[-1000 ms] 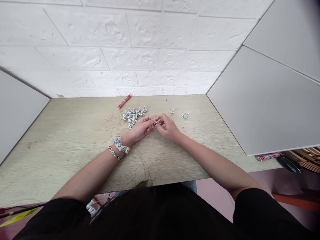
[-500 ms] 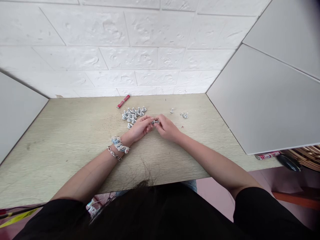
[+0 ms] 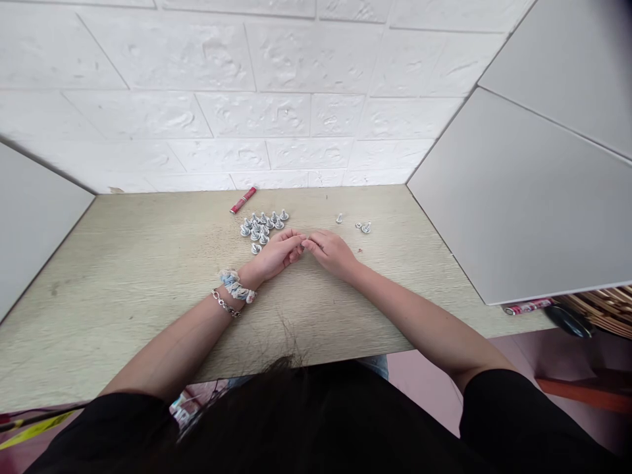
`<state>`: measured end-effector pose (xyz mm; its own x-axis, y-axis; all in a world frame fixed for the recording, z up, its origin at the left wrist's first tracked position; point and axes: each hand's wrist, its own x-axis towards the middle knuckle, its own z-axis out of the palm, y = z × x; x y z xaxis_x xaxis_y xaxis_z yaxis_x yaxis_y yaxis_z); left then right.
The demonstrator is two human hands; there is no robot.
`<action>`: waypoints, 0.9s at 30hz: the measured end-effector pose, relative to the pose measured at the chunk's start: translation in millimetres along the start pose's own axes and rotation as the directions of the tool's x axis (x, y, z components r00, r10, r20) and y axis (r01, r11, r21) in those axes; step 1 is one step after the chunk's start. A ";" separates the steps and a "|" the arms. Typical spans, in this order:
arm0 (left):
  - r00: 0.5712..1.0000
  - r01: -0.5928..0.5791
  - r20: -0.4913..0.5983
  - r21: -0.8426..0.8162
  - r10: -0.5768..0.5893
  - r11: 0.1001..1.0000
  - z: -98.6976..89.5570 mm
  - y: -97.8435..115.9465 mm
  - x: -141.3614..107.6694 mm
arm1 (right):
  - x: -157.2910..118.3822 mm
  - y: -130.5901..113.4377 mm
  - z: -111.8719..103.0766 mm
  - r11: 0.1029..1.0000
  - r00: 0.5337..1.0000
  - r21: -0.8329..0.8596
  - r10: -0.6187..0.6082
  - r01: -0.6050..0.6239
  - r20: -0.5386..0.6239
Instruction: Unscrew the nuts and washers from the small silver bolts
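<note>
Fingertips of my left hand (image 3: 276,255) and my right hand (image 3: 332,252) meet over the middle of the table, closed around a small metal bolt (image 3: 303,246). The fingers cover most of it, so only a sliver shows. Just behind my left hand stands a cluster of silver bolts (image 3: 255,226) with washers, shanks pointing up. One more bolt (image 3: 255,249) sits at the cluster's near side, close to my left wrist. Beyond my right hand are a lone bolt (image 3: 339,218), a nut (image 3: 358,225) and a bolt with a washer (image 3: 366,228).
A red tube (image 3: 243,200) lies behind the cluster, near the white brick-patterned wall (image 3: 289,115). Grey panels flank the wooden table (image 3: 148,263) at left and right. By the right panel's foot are another red tube (image 3: 528,307), a dark object (image 3: 570,320) and a wicker basket (image 3: 609,309).
The fingers of my right hand have closed over the bolt's shank, which showed plainly before and is now mostly hidden. My left hand has stayed almost still.
</note>
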<state>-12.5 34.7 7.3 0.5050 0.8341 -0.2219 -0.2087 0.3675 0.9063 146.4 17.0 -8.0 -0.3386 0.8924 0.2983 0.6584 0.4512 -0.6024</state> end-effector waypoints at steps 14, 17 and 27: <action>0.999 -0.002 -0.040 0.018 0.003 1.000 1.8 -0.2 0.4 | -9.1 -10.7 0.8 0.998 0.985 -0.050 -0.039 0.031 -0.169; 1.000 -0.001 -0.019 0.019 0.001 1.000 1.7 -0.4 0.3 | -6.6 -10.9 -2.0 0.991 0.990 -0.131 0.014 -0.033 -0.142; 1.000 0.001 -0.015 0.017 0.000 1.000 -0.3 -1.1 1.3 | -6.5 -8.6 -0.4 0.993 0.995 -0.110 -0.051 0.042 -0.080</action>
<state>-11.8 35.5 5.9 0.4923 0.8401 -0.2277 -0.1944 0.3611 0.9120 143.2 7.3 -4.5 -0.3169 0.8658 0.3871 0.7135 0.4866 -0.5042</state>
